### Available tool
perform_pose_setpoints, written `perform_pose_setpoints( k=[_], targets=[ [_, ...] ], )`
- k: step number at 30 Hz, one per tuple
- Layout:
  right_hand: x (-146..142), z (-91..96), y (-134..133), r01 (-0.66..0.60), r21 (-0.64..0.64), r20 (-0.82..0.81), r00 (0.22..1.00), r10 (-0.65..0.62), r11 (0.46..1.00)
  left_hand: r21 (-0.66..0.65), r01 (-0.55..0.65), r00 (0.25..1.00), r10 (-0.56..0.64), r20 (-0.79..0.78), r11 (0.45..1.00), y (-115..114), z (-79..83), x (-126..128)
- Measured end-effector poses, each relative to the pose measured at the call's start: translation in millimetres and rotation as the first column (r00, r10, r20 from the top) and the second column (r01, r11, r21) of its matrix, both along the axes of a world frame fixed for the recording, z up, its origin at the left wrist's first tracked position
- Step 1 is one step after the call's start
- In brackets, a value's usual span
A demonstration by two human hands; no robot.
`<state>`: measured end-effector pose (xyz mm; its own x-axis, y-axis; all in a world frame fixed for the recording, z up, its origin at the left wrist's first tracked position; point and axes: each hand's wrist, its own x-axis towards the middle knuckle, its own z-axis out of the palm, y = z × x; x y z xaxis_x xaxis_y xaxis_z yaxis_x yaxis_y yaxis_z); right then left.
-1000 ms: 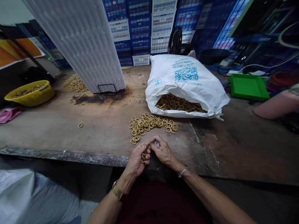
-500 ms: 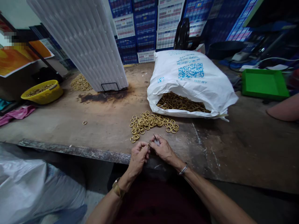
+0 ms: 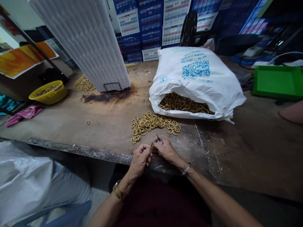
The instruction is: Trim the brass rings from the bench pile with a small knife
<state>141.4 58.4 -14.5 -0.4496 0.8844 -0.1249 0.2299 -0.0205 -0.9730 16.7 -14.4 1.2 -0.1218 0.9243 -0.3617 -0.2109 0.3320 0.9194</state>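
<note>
My left hand point(image 3: 140, 156) is closed, with thumb and forefinger pinching a gold-coloured ring point(image 3: 151, 146). Close against it, my right hand point(image 3: 166, 149) is closed around a small pointed blade point(image 3: 158, 137), whose dark tip sticks up past the fingers; its handle is mostly hidden in the palm. The fingers of both hands meet at the ring over the table's front edge. Just beyond the hands lies a loose pile of gold rings point(image 3: 151, 122). Behind that pile a white sack point(image 3: 175, 67) lies on its side, its mouth open on many more rings.
A single ring point(image 3: 87, 123) lies left on the table point(image 3: 111, 110). Farther back stand a yellow basin point(image 3: 50, 98), a ring heap point(image 3: 84, 84) and a tall translucent ribbed stack point(image 3: 87, 44). A green tray point(image 3: 276, 80) sits right, near another person's arm point(image 3: 292, 113). Crates point(image 3: 151, 22) line the back.
The view has shifted slightly, so the background sits a little differently. Both hands stay together at the ring, with only small finger movements.
</note>
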Motion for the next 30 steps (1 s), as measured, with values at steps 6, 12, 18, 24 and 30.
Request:
perform_pose_setpoints(
  k=[6,12,18,24,30],
  targets=[
    [7,-0.1,-5,-0.302,0.330,0.232,0.944,0.233,0.894,0.013,0.034,0.991,-0.032,-0.127,0.999,3,2.9,-5],
    [2,10.7,-7,-0.390,0.333,0.411,0.879,0.240,0.859,0.031,0.023,0.984,-0.017,-0.177,0.999,5,3.9,-10],
    [-2,15.3,-5,-0.433,0.275,0.580,0.787,0.210,0.859,0.026,0.050,0.995,-0.048,-0.089,0.998,-1,0.6,-14],
    [8,0.2,17,-0.340,0.376,0.716,0.697,-0.037,0.862,-0.069,0.485,0.866,-0.468,0.177,0.872,-27,25.5,-19],
    [42,-10.4,32,-0.046,0.586,0.658,0.610,-0.442,0.809,-0.291,0.576,0.812,-0.492,0.315,0.764,-56,-14.0,-58]
  ],
)
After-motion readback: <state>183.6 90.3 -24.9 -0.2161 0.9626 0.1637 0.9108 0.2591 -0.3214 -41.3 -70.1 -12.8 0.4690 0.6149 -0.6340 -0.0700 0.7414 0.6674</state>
